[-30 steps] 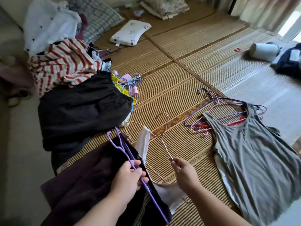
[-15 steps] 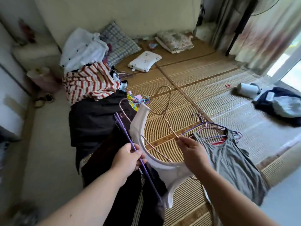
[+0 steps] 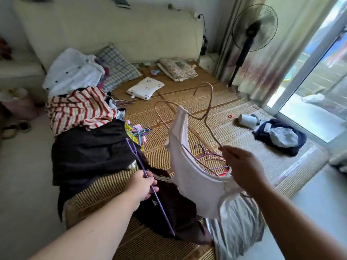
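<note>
The right hand [image 3: 244,169] is raised over the woven mat [image 3: 234,102], its grip clamped on a pink wire hanger [image 3: 209,109]: thumb and fingertips pinch the wire at its near end. The hanger tilts away from the person, with its hook pointing up towards the far wall. A white tank top [image 3: 189,177] hangs from it in the air between the two hands. One strap is looped over the far shoulder of the wire, and the body sags down and back under the right hand. How the near strap sits is hidden behind that hand.

The left hand [image 3: 141,186] is lower and to the left, its grip closed round the bar of a purple hanger [image 3: 150,186]. This hanger lies slantwise across a dark brown garment [image 3: 174,203] spread on the near part of the mat. Its far end reaches the edge of a black garment [image 3: 88,151].

Behind the black garment lies a heap with a red-and-white striped top [image 3: 78,111] and a white garment with dark buttons [image 3: 73,72], which leans against a checked pillow [image 3: 118,66]. A few coloured hangers [image 3: 139,132] lie just beside the black garment, and more hangers [image 3: 208,154] lie on the mat below the raised tank top. A grey garment [image 3: 236,222], blurred, lies at the near right.

Further back are a small white pillow [image 3: 145,88] and a folded floral cloth [image 3: 177,68]. A standing fan [image 3: 254,28] is by the curtain. To the right, a white cylinder [image 3: 247,121] lies near a dark blue heap of clothes [image 3: 281,136].
</note>
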### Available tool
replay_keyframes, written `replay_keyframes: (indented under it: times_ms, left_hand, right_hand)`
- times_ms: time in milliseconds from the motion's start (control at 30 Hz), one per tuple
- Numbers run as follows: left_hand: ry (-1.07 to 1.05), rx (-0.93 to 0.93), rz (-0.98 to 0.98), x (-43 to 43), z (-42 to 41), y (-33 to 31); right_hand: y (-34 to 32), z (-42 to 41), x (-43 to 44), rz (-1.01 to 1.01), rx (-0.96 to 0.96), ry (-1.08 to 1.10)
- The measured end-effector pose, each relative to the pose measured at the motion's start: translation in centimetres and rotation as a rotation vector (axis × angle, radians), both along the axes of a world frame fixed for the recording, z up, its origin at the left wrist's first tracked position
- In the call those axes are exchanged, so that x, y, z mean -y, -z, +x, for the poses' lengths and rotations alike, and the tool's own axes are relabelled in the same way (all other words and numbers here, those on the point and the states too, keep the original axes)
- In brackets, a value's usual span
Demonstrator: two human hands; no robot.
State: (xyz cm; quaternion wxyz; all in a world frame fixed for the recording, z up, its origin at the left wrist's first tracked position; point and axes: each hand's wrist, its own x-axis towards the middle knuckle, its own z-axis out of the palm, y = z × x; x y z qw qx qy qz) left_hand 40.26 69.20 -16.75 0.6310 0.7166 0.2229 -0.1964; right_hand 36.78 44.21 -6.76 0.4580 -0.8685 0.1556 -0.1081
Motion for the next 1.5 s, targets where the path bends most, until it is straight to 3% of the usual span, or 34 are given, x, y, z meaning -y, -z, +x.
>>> replay_keyframes:
  times_ms: [233,367,500,633,900,967,1033,1200,1367,1433,1500]
  left_hand:
    - [-0.142,-0.205,0.082,-3.8,-2.0,4.6]
    - [-0.065,-0.354,0.126,-6.9,-4.3,6.9]
    - [0.029,-0.379,0.063,-7.9,-4.3,5.9]
    - [0.093,-0.196,0.042,-6.1,-1.1,1.3]
    - [0.236,0.655,0.406,-0.6,4.3,-13.7]
    - [0.316,0.637,0.279,0.8,4.0,-16.4]
    - [0.364,0.467,-0.002,2.4,3.6,-18.3]
    - [0.160,0.260,-0.378,6.9,3.9,-20.6]
    - [0.005,0.289,-0.429,11.3,6.3,-21.4]
    - [-0.063,0.308,-0.415,13.5,7.6,-21.4]
    - [-0.121,0.325,-0.396,15.8,8.7,-21.3]
  right_hand:
    - [2.8,0.5,-1.3,0.071,-0.046,-0.018]
    - [4.3,0.9,-1.9,0.095,-0.066,0.004]
    - [4.2,1.1,-2.6,0.070,-0.091,-0.037]
    - [2.7,0.9,-3.3,0.035,-0.077,-0.095]
    - [-2.7,0.4,-2.5,-0.134,-0.104,-0.223]
    - [-4.6,0.6,-1.7,-0.183,-0.119,-0.272]
    - [-6.3,1.2,-1.2,-0.187,-0.112,-0.343]
    - [-9.0,2.6,0.5,-0.117,-0.122,-0.514]
    - [-9.5,4.1,6.6,0.307,-0.074,-0.476]
    - [-8.9,5.1,10.5,0.343,-0.083,-0.496]
    - [-7.9,6.5,14.0,0.222,-0.122,-0.566]
